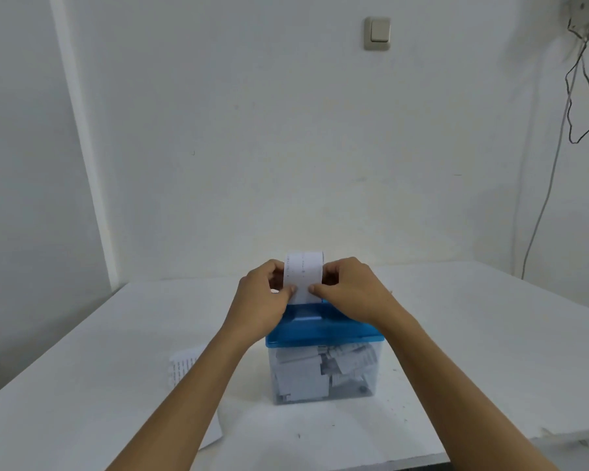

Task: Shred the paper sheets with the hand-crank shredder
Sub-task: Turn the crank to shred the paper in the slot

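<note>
White tabletop [456, 334] is stretching out under a white wall [218, 130], and in the middle a shredder [323, 351] with a blue plastic lid [320, 331] is sitting on its clear bin [351, 389] of paper scraps. Left hand [262, 297] and right hand [347, 290] are each pinching a side edge of a narrow folded white printed sheet [303, 277], holding it upright with its lower edge meeting the lid. Other printed white sheets [182, 365] are lying left of it, partly under the left forearm.

Both forearms reach forward and converge. Left grip [262, 294] and right grip [347, 287] each pinch a side edge of the paper sheet [303, 270], fingers curled.
</note>
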Demonstrator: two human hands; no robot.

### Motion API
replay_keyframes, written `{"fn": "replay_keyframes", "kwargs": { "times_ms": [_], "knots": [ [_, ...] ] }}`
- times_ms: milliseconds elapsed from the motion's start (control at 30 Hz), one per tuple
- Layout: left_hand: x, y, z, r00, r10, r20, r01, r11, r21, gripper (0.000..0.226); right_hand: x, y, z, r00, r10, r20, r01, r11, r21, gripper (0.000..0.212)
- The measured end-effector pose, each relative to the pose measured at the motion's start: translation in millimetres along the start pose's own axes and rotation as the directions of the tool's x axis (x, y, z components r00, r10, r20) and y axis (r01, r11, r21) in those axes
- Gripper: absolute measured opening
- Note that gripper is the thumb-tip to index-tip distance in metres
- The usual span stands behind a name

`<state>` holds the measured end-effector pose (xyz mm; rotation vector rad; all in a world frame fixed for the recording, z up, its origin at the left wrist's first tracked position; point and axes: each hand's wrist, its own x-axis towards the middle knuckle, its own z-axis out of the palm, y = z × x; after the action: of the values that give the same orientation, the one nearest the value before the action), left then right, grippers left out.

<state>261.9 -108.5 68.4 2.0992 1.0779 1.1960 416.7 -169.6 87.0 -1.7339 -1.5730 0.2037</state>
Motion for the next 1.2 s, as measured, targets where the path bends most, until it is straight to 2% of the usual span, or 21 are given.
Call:
{"fn": "replay_keyframes", "kwargs": {
  "times_ms": [200,300,400,500,633,700,800,900,1033,1200],
  "knots": [
    [-0.9,-15.1,1.9,0.998,-0.018,0.058,0.015,0.999,0.044,0.020,3.5,10.2,5.4,1.000,0.015,0.007,-0.015,1.000,-0.024,0.022],
    [-1.1,-20.4,6.5,0.995,-0.040,0.089,0.038,0.999,0.020,0.021,3.2,8.7,4.8,1.000,0.015,0.028,-0.014,0.999,-0.039,0.020],
    [-3.3,-22.0,13.3,0.997,-0.026,0.078,0.029,0.999,-0.034,0.013,1.9,7.1,4.5,1.000,-0.004,0.030,0.006,0.998,-0.056,0.019],
    [-6.1,-20.9,16.9,0.999,-0.019,0.051,0.023,0.997,-0.072,0.031,-7.8,14.4,3.6,0.996,-0.046,-0.083,0.040,0.997,-0.072,0.022],
    [-8.1,-25.1,17.0,0.998,-0.004,0.069,0.011,0.996,-0.091,0.043,-38.2,52.1,-1.3,0.945,-0.136,-0.298,0.133,0.991,-0.030,0.042],
    [-8.6,-28.3,17.3,0.997,-0.015,0.075,0.024,0.992,-0.121,0.045,-52.0,75.9,-3.0,0.956,-0.124,-0.265,0.128,0.992,-0.003,0.054],
    [-7.9,-31.2,17.7,0.997,-0.026,0.073,0.036,0.990,-0.138,0.041,-60.4,99.0,0.1,0.987,-0.092,-0.132,0.087,0.995,-0.048,0.069],
    [-7.7,-32.3,18.2,0.997,-0.025,0.077,0.037,0.988,-0.151,0.040,-61.1,109.4,3.7,0.991,-0.094,-0.100,0.086,0.993,-0.082,0.077],
    [-8.1,-31.5,17.8,0.996,-0.033,0.078,0.044,0.988,-0.150,0.044,-60.6,108.0,0.6,0.999,-0.021,-0.040,0.017,0.995,-0.102,0.095],
    [-8.0,-35.6,18.3,0.996,-0.036,0.086,0.048,0.988,-0.145,0.037,-60.0,108.1,2.5,0.995,0.091,-0.029,-0.093,0.993,-0.071,0.093]
  ]
}}
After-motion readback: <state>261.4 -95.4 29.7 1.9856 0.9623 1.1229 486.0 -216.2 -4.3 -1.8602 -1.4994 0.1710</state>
